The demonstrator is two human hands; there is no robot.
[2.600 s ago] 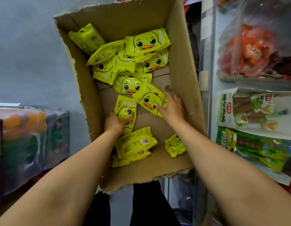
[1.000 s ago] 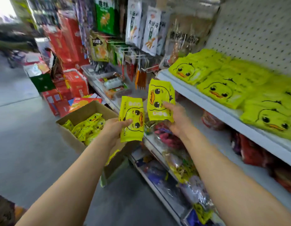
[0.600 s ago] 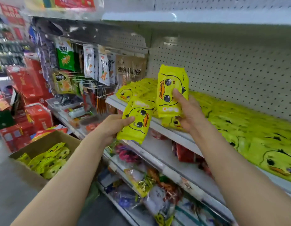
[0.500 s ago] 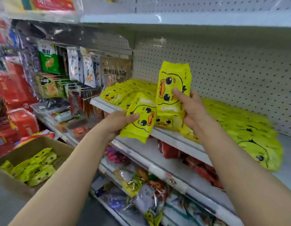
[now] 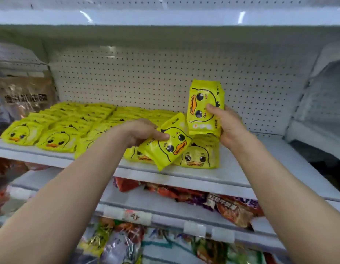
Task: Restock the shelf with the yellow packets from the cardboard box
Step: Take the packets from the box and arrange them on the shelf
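My left hand (image 5: 141, 131) grips a yellow duck-face packet (image 5: 170, 144), tilted over the front of the white shelf (image 5: 228, 176). My right hand (image 5: 227, 123) holds a second yellow packet (image 5: 204, 107) upright, above the rightmost stack. Several rows of the same yellow packets (image 5: 56, 133) lie flat on the shelf, filling its left and middle. One packet (image 5: 197, 157) lies at the right end of the rows, just under both held packets. The cardboard box is out of view.
A white pegboard (image 5: 165, 73) backs the shelf, and another white shelf (image 5: 165, 16) runs overhead. Bare shelf surface (image 5: 270, 155) lies right of the packets. Brown bags (image 5: 24, 96) stand at the left. Lower shelves (image 5: 165, 212) carry red and mixed snack bags.
I have turned from the box to face the shelf squarely. Both hands carried their packets up and right, to the right end of the yellow rows; the left packet now tilts down toward the shelf.
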